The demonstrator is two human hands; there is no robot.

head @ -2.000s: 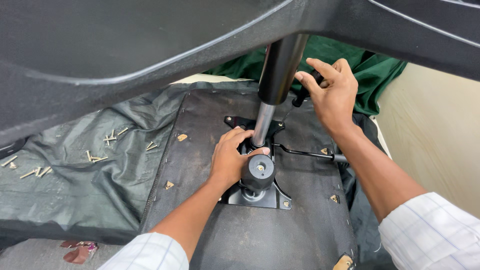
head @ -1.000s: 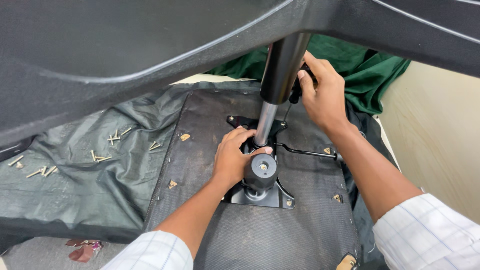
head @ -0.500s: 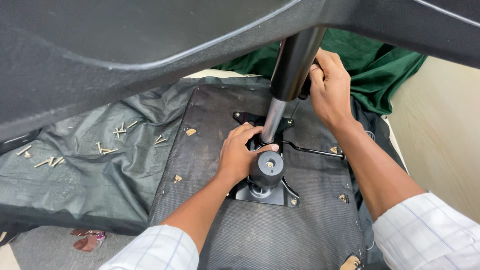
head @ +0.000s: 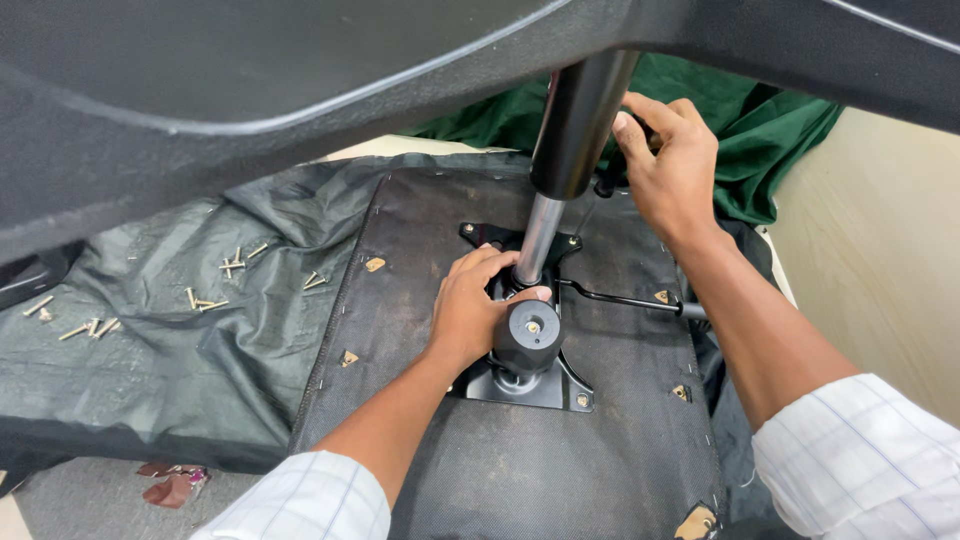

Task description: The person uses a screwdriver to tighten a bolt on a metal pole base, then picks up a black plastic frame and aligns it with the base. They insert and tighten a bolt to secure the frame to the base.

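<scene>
The left hand wraps the metal pole at its base. The right hand grips a black handle behind it. Loose screws lie far left; a big dark chair part blocks the top.

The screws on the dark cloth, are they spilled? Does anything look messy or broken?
Yes, the screws lie loose and scattered over the crumpled dark sheet, in no tray. On the floor at the lower left lies a torn brownish scrap. The chair mechanism under the left hand shows no damage.
</scene>
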